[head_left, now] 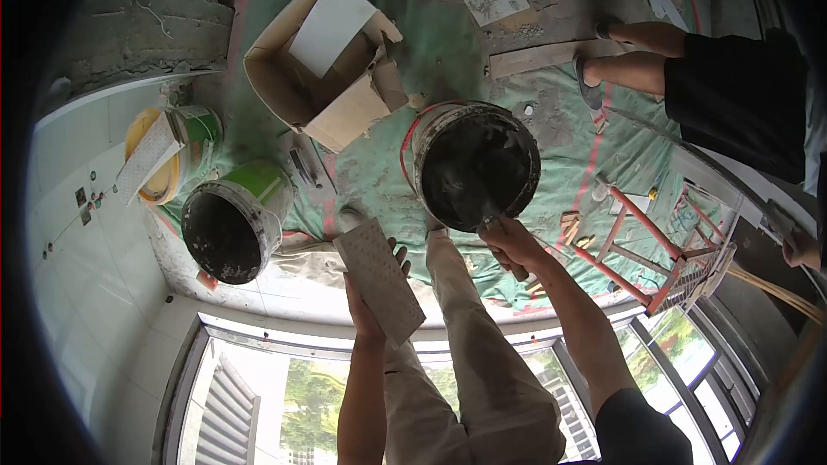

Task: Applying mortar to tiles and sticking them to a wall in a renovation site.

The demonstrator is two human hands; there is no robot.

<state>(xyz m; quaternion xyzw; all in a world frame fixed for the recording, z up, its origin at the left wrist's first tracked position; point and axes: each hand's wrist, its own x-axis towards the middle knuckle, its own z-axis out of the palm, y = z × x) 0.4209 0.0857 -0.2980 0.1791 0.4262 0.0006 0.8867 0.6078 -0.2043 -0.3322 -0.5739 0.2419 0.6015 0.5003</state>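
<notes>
My left hand (363,310) holds a pale rectangular tile (379,280) by its long sides, with its textured, dotted face upward. My right hand (515,245) is wrapped round the handle of a trowel (468,194), whose dark blade reaches down into a large, stained bucket (520,142) of dark grey mix. The tile is to the lower left of this bucket, apart from it.
A green floor sheet (551,142) carries a cardboard box (340,120), a green-and-white bucket (254,179), a yellow-lidded bucket (142,155) topped with a tile, wood offcuts (573,228) and a red metal stand (655,241). A co-worker (724,103) stands at right. Windows (314,387) line the lower edge.
</notes>
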